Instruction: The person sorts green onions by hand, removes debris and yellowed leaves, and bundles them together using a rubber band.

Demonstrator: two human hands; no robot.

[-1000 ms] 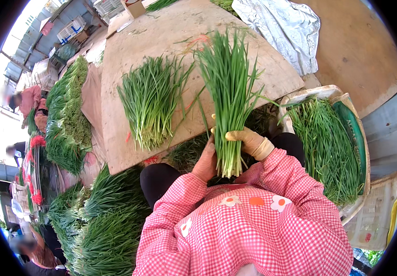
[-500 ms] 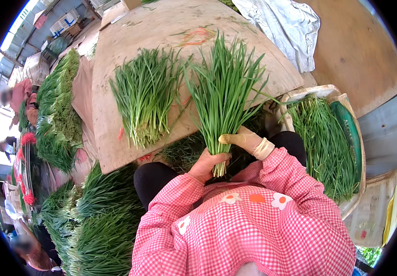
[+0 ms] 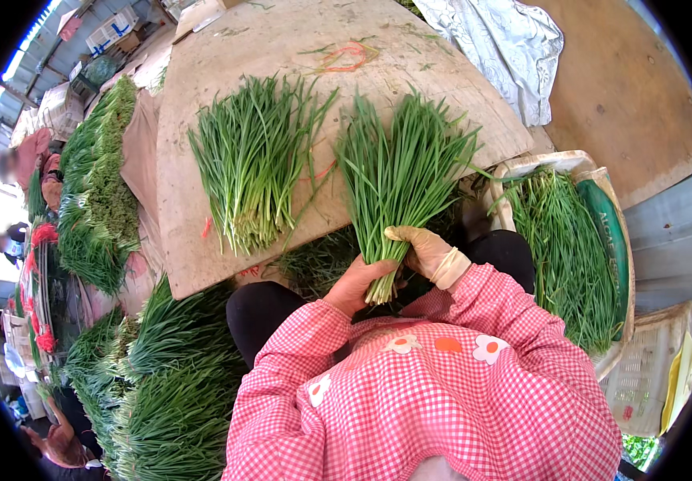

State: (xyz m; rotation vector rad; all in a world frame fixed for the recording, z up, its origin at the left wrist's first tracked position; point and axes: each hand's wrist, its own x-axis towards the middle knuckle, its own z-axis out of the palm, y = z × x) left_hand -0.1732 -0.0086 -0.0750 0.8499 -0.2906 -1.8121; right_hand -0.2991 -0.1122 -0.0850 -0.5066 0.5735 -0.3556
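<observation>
A bunch of garlic chives [image 3: 402,172] is held in front of my body, its pale stem ends toward me and its leaves fanning over the table edge. My left hand [image 3: 355,286] wraps round the bunch from the left, close to the cut ends. On the other side my right hand [image 3: 426,252], in a tan glove, grips the stems a little higher. To the left on the wooden board lies another pile of chives [image 3: 258,168], its stem ends pointing toward me.
Orange-red ties [image 3: 346,58] lie on the wooden table [image 3: 201,268]. A white crate [image 3: 574,159] of chives stands at right, near a silvery cloth [image 3: 498,48]. Chive heaps [image 3: 177,393] fill the lower left. Other people [image 3: 37,160] are at the far left.
The bunch has come lower, and its leaf tips have spread wider, parting at the top. My right hand's grip has turned slightly; both hands still hold the stems.
</observation>
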